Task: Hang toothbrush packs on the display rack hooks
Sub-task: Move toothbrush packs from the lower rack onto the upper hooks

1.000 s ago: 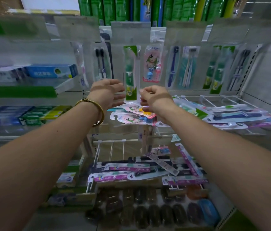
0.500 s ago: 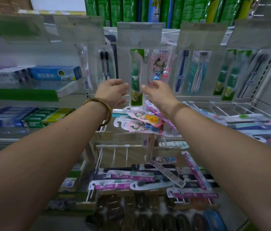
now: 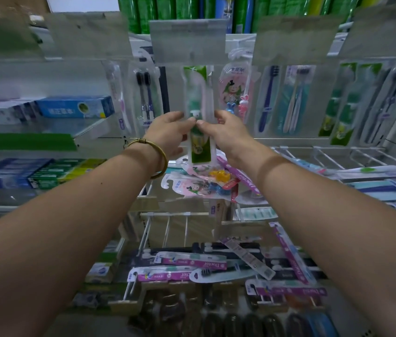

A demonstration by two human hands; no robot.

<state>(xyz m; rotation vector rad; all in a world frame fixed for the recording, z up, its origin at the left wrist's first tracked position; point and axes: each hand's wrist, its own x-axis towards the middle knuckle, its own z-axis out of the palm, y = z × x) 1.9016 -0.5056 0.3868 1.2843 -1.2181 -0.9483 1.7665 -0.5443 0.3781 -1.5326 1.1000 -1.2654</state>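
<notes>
A green-and-white toothbrush pack hangs from a hook at the centre of the display rack. My left hand, with a gold bangle on its wrist, and my right hand both pinch the pack at its middle, fingertips nearly meeting. More packs hang along the same row: a black twin pack to the left, a pink children's pack and a blue one to the right. Loose children's packs lie piled on the wire shelf just below my hands.
Grey price-tag flaps hang in front of the hook ends. Toothpaste boxes fill the shelves on the left. Wire shelf prongs and flat packs lie to the right. Purple toothbrush packs lie on a lower shelf.
Both hands rose from the pile of loose packs on the wire shelf to the hanging green pack and closed on its middle. The camera moved closer to the rack.
</notes>
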